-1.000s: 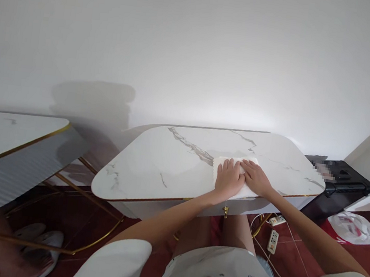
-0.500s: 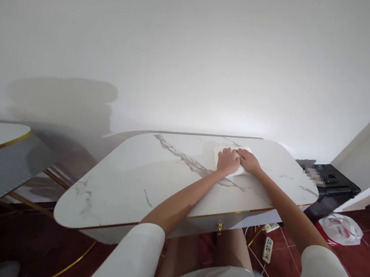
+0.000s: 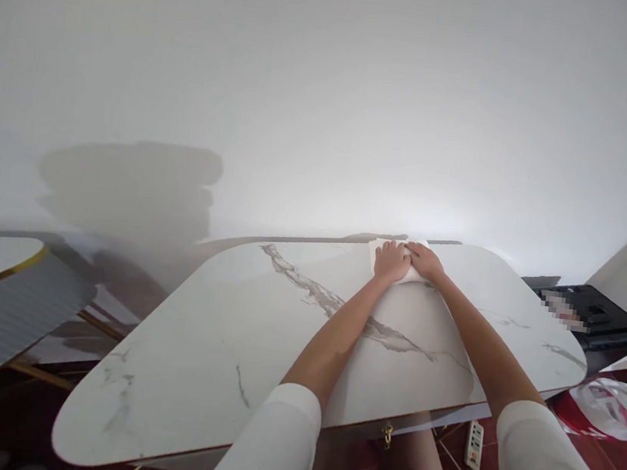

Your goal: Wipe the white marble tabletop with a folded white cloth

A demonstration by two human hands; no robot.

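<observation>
White cloth [image 3: 414,275] under both my hands, upper part of the frame, just right of centre. It lies on the marbled tabletop [image 3: 202,343], right up at the far edge, next to the wall [image 3: 330,100]; whether it touches the wall I cannot tell.

Left hand [image 3: 392,261]: palm down, fingers a little spread, pointing to the top of the frame, over the cloth's middle and left; a strip of cloth shows to its left. Right hand [image 3: 426,261]: laid flat over the upper right part, fingers stretched toward the upper left, tips close by my left fingers. Contact between the two hands: cannot tell. No pinch seen in either.

Neither hand is nearer; the cloth sits directly beneath both. Its longer side seems to run left to right, roughly with the table's far edge, though folds and fingers hide much of the outline.

Left forearm [image 3: 328,344] comes up from bottom centre, right forearm [image 3: 491,348] from lower right, both reaching far across the top. Grey-brown vein [image 3: 311,293] slants down rightward, nearer me than the cloth. Gold knob [image 3: 388,435] below the near edge, bottom of frame.
</observation>
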